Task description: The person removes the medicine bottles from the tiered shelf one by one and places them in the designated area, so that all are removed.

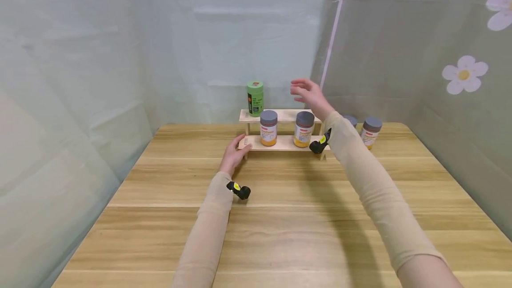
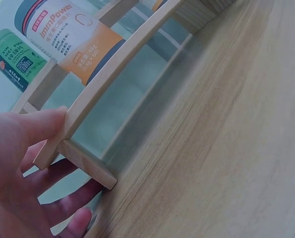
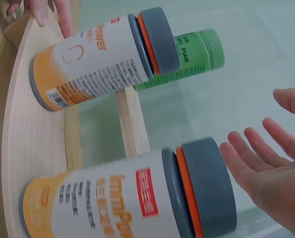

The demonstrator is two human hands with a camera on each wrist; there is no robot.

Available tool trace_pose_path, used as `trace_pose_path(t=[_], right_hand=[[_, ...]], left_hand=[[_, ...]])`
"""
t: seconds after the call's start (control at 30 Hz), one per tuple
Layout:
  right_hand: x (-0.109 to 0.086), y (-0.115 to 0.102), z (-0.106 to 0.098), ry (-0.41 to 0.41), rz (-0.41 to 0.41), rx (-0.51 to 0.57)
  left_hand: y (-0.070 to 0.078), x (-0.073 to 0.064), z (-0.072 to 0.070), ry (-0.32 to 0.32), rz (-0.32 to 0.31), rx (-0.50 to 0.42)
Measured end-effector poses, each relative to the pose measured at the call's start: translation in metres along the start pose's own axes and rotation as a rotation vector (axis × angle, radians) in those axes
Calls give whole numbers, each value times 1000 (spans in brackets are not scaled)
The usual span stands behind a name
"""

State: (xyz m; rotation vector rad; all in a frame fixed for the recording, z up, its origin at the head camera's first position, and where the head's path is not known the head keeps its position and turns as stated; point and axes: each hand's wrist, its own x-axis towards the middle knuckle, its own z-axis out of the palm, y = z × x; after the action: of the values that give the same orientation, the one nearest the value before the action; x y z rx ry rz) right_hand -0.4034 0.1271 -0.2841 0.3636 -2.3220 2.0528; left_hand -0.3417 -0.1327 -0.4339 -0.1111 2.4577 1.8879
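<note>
A two-tier wooden display rack (image 1: pixel 283 143) stands near the table's back edge. My left hand (image 1: pixel 234 152) grips its left end, thumb on the lower board and fingers behind the support leg (image 2: pixel 88 161). Two white-and-orange supplement bottles with grey lids stand on the lower tier: the left bottle (image 1: pixel 268 130) and the right bottle (image 1: pixel 303 131). On the upper tier's left side stands a green bottle (image 1: pixel 255 100). My right hand (image 1: pixel 311 94) is raised over the right end of the upper tier, fingers loosely bent, nothing in it.
Right of the rack, a grey-lidded bottle (image 1: pixel 370 133) stands on the wooden table (image 1: pixel 272 230). Another grey lid (image 1: pixel 350 120) shows beside it, mostly covered by my right sleeve. A pale curtain (image 1: pixel 224 34) hangs right behind the table, and a flowered one (image 1: pixel 424 101) on the right.
</note>
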Motion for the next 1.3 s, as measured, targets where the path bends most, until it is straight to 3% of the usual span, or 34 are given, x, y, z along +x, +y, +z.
trace_pose_path(t=[0.27, 0.87, 1.3], right_hand=[[6, -6, 19, -66, -10, -21], [14, -5, 44, -127, 10, -94], [26, -3, 52, -142, 26, -262]], left_hand=[[1, -2, -1, 13, -6, 5], [1, -8, 7, 19, 9, -4], [1, -10, 10, 23, -7, -5]])
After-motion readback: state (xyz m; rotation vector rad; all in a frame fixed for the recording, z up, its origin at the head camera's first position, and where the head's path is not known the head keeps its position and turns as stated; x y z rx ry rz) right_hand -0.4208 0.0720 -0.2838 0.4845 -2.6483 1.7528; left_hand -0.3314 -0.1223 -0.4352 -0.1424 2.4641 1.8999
